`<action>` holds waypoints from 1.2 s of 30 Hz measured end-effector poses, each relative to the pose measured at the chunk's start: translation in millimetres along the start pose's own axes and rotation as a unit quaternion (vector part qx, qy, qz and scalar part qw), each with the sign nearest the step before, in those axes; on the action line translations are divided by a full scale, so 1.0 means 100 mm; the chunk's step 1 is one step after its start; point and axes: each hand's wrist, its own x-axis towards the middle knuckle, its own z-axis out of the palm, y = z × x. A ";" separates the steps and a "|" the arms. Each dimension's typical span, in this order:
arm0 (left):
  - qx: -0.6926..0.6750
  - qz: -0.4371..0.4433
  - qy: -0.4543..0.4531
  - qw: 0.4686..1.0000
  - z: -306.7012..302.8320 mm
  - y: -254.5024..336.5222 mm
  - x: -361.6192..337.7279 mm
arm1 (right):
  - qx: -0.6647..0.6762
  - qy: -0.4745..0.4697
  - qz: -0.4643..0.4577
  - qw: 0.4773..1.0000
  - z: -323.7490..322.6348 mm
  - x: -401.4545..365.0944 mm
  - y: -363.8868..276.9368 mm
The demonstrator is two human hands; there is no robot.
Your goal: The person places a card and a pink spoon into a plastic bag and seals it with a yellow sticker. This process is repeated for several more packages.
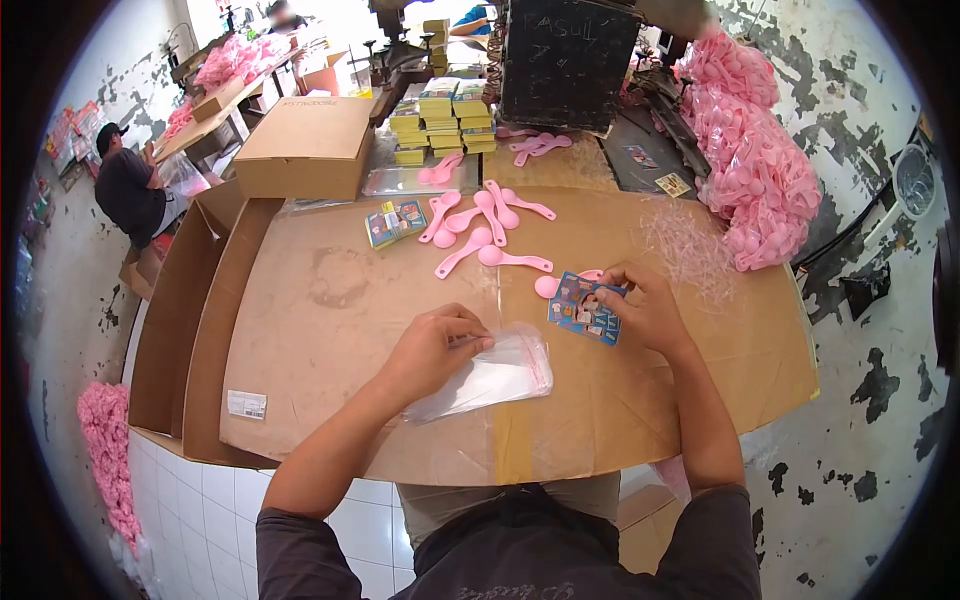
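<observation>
From where I stand, the left hand (435, 350) comes in low, thumb and fingertips drawn narrow, touching the clear bags (490, 385); whether they pinch one, I can't tell. The bags lie flat and glossy, overlapping, with a reddish strip near their right end. Farther back sit glossy pink spoons (487, 207), loosely heaped, round-bowled with slotted handles. Right of the bags, the right hand (635, 305) holds a blue card (585, 309), brightly printed and tilted, another pink spoon showing behind it.

As for edges, an open carton (190, 310) walls off the left side of the cardboard-covered tabletop (330, 330). Next comes a broad brown stretch, with a white label (246, 404) near the front corner. Yellowish tape (515, 455) runs to the near edge, close to the person's body. Rightward, more brown surface reaches the curved rim, with clear strips (690, 245) scattered toward the back.
</observation>
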 end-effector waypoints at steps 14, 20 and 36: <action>-0.332 -0.035 0.024 0.942 -0.03 -0.03 0.03 | 0.024 -0.196 -0.072 0.978 0.48 -0.23 -0.33; -0.392 -0.079 -0.050 0.915 0.00 0.14 -0.01 | 0.113 -0.020 -0.014 0.993 0.46 -0.16 -0.28; -0.390 -0.152 -0.118 0.901 0.15 0.22 -0.06 | 0.313 0.006 0.050 0.949 0.43 -0.13 -0.34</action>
